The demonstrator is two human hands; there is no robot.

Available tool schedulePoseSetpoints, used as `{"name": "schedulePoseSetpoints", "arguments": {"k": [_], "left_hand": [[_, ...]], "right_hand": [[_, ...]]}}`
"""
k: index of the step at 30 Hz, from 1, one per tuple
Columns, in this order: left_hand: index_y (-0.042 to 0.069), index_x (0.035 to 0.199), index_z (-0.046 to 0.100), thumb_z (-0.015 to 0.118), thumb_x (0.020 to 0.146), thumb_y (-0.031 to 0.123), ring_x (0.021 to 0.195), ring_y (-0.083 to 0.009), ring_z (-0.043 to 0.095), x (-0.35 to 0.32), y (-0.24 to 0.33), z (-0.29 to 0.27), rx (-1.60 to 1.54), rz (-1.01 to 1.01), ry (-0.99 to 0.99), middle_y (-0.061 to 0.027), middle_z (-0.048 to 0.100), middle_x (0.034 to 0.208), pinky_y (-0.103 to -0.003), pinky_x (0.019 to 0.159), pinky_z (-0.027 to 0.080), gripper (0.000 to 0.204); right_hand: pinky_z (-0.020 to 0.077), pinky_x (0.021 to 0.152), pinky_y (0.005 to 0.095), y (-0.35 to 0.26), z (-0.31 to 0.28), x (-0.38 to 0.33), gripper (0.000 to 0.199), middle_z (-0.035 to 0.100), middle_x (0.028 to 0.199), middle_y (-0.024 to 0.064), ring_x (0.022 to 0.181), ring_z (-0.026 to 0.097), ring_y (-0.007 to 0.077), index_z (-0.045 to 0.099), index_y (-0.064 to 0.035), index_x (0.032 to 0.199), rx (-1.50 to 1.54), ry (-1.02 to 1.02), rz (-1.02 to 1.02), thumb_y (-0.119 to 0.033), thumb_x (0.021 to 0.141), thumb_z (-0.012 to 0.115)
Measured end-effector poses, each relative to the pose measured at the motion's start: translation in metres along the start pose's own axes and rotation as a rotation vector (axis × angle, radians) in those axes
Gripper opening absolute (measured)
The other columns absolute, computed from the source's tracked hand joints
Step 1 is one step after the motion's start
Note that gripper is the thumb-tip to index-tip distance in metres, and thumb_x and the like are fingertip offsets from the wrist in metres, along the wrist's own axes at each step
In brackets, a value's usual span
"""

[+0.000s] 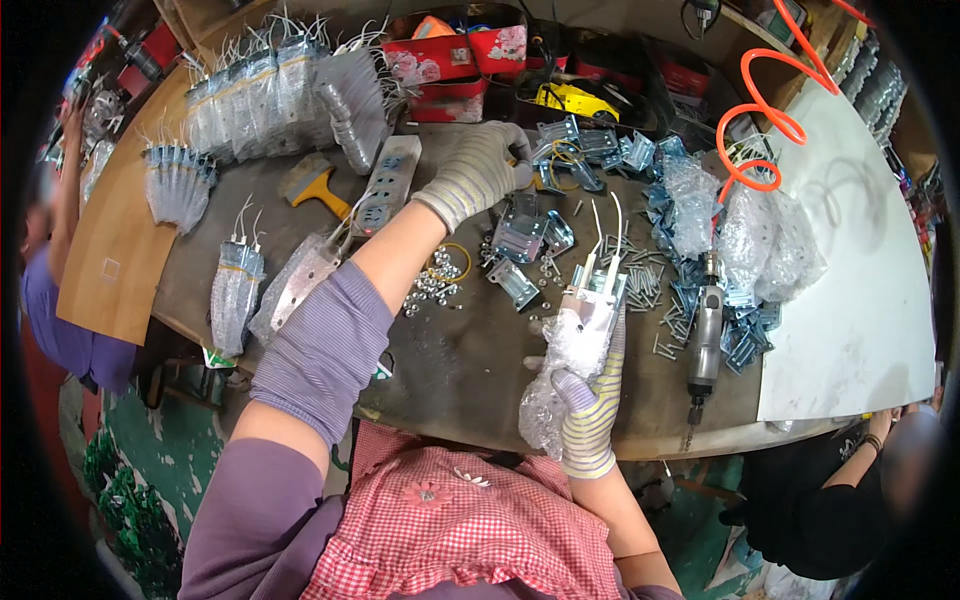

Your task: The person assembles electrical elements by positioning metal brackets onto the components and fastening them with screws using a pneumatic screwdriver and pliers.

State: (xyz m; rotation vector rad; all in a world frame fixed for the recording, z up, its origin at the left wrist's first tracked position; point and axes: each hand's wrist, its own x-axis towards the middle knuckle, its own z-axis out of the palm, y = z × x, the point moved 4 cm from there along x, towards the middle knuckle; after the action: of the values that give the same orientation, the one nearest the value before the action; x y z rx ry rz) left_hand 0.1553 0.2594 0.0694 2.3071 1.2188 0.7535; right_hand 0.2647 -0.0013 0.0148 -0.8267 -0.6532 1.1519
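My right hand (590, 425), in a striped knit glove, grips a flat metal part (588, 310) with two white wires standing up from its top. Bubble wrap (545, 410) covers the lower portion of that part. Stretched to the back of the bench, my left hand (478, 172), gloved too, has its fingers curled together beside a heap of bluish metal brackets (575, 145). Whatever those fingers pinch, if anything, is hidden. Loose brackets (520, 235), small nuts (430, 290) and scattered screws (645, 280) lie between my hands and around them.
A power screwdriver (706, 335) lies at right, below a coiled orange air hose (760, 115). Wrapped bundles with wires (260, 100) line the back left, near a yellow-handled scraper (318, 188) and a power strip (388, 185). Other people are at both sides.
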Motion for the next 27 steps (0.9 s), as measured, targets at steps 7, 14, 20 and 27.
{"name": "schedulePoseSetpoints", "arguments": {"k": [7,14,20,27], "left_hand": [[0.010,0.097,0.071,0.073,0.073,0.019,0.101,-0.0331,0.062,0.011,0.032,0.042,0.556,0.199,-0.178,-0.0152,0.064,0.107,-0.043,0.087,0.050,0.026],[0.005,0.096,0.068,0.070,0.073,0.016,0.091,-0.0347,0.065,0.019,0.006,0.024,0.237,0.109,-0.003,-0.0174,0.068,0.092,-0.041,0.082,0.052,0.026],[0.002,0.093,0.063,0.057,0.076,0.003,0.082,-0.0209,0.064,-0.064,0.036,-0.045,-0.394,0.095,0.022,-0.0108,0.065,0.085,-0.031,0.078,0.050,0.019],[0.006,0.108,0.062,0.064,0.076,0.006,0.090,-0.0292,0.062,-0.163,0.082,-0.025,-0.105,0.511,-0.057,-0.0127,0.063,0.096,-0.039,0.082,0.050,0.032]], "right_hand": [[0.0556,0.085,0.0412,0.002,-0.001,-0.002,0.093,0.045,0.140,0.0150,0.117,0.057,0.0314,0.015,-0.0146,0.156,-0.026,-0.013,-0.025,0.000,0.072,0.055],[0.0564,0.081,0.0389,0.006,-0.004,-0.006,0.093,0.046,0.140,0.0137,0.113,0.058,0.0322,0.020,-0.0148,0.154,0.050,-0.098,0.052,-0.004,0.072,0.062],[0.0541,0.084,0.0403,-0.001,0.013,-0.005,0.083,0.050,0.133,0.0113,0.116,0.056,0.0334,0.037,-0.0112,0.144,0.241,-0.163,0.219,-0.011,0.069,0.074],[0.0432,0.105,0.0520,0.011,0.048,-0.026,0.087,0.048,0.137,0.0097,0.128,0.049,0.0288,0.031,-0.0151,0.150,0.496,-0.223,0.524,-0.003,0.072,0.067]]}}
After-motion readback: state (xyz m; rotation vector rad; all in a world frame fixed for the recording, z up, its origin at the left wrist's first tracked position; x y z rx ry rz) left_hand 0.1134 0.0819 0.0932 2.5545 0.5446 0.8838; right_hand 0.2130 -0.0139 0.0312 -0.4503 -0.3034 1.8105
